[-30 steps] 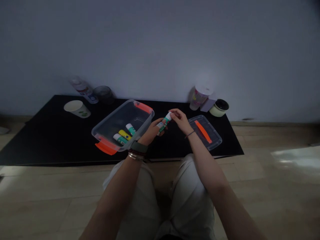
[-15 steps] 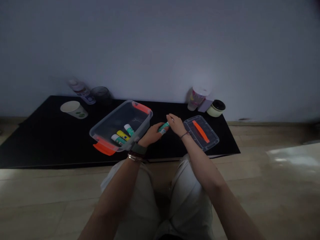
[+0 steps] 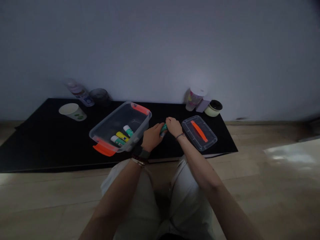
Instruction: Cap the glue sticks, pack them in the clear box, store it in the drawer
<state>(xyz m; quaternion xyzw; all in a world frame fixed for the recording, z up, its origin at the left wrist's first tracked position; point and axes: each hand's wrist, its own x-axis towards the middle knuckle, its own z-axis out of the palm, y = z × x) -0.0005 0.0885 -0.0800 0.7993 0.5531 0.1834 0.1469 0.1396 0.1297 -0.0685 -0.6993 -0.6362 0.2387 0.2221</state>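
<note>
While left hand (image 3: 152, 137) and right hand (image 3: 173, 127) clamp a round green glue stick (image 3: 163, 128), fingers tight around it, long axis pointing forward

The left hand (image 3: 151, 137) and the right hand (image 3: 174, 127) are making two hands closing around one glue stick (image 3: 163, 129). Three more glue sticks (image 3: 122, 136) are lying in one clear plastic box (image 3: 112, 121), bringing the sticks to four: three green, one yellow. Two orange latches (image 3: 140, 108) are sitting on the box, and one orange strip (image 3: 199, 131) is running along one clear lid (image 3: 190, 126). One black surface (image 3: 37, 140) is carrying six other things: one paper cup (image 3: 72, 111), one lidded plastic cup (image 3: 195, 99), one bottle (image 3: 79, 90), one dark tumbler (image 3: 100, 96), one cream jar (image 3: 213, 108) and one purple card (image 3: 202, 105).
</note>
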